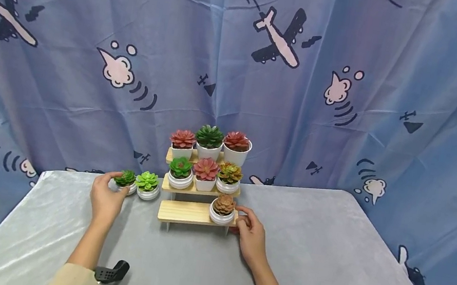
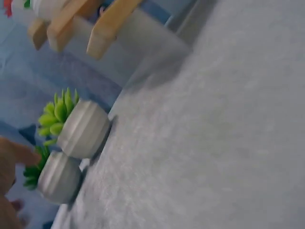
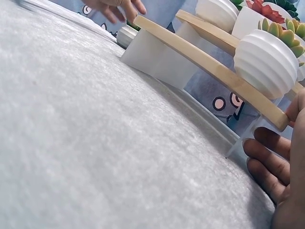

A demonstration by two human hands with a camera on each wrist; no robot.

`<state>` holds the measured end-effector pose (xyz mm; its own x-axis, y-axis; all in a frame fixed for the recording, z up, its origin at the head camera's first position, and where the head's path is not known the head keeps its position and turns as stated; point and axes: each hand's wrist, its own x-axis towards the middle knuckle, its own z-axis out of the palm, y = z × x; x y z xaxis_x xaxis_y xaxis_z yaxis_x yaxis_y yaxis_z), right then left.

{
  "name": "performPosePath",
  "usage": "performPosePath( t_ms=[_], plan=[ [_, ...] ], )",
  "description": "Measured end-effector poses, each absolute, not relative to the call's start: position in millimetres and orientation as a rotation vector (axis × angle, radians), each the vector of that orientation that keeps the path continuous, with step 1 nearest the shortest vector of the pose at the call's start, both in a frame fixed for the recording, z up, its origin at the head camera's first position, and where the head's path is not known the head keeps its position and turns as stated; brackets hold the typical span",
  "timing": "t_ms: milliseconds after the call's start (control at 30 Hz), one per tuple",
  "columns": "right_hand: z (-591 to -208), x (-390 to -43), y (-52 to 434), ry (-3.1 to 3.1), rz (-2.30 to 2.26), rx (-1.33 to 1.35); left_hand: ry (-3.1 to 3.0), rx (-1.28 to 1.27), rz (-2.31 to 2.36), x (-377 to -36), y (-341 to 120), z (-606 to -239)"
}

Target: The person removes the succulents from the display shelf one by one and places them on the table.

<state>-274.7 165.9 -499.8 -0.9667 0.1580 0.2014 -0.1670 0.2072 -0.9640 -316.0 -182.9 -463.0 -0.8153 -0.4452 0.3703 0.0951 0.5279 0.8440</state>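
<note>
A three-tier wooden stand [image 1: 182, 212] holds several small succulents in white pots. A brown succulent [image 1: 223, 209] stands alone at the right end of the bottom shelf; its ribbed pot [image 3: 267, 64] shows in the right wrist view. My right hand [image 1: 245, 221] rests against that shelf end, fingers [image 3: 267, 143] relaxed beside the leg, holding nothing. Left of the stand, two pots stand on the table: a dark green succulent [image 1: 125, 180] and a light green one [image 1: 147, 184]. My left hand [image 1: 110, 191] curls round the dark green pot [image 2: 59, 176], beside the light green pot [image 2: 83, 129].
The grey table [image 1: 327, 255] stretches wide to the right and in front of the stand. A blue curtain [image 1: 92, 43] printed with aeroplanes hangs close behind the table. Black wrist mounts [image 1: 111, 273] show on both forearms.
</note>
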Motion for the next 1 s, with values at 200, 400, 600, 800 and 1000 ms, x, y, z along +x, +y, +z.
performPosePath(
  t_ms=[200, 400, 600, 800, 1000],
  plan=[
    [-494, -277, 168, -2.254, 1.807, 0.016, -2.053, 0.124, -1.187, -296, -152, -438],
    [-493, -275, 175, -2.295, 1.75, -0.03, -2.002, -0.117, -1.447, -275, -100, -416],
    [-496, -276, 176, -2.324, 1.692, -0.053, -1.945, -0.24, -1.67, -269, -43, -410],
    [-500, -275, 170, -2.324, 1.732, -0.026, -2.051, -0.426, -1.575, -265, -7, -419],
    [-494, -272, 168, -2.316, 1.725, -0.006, -2.194, -0.563, -1.372, -266, 3, -424]
  ],
)
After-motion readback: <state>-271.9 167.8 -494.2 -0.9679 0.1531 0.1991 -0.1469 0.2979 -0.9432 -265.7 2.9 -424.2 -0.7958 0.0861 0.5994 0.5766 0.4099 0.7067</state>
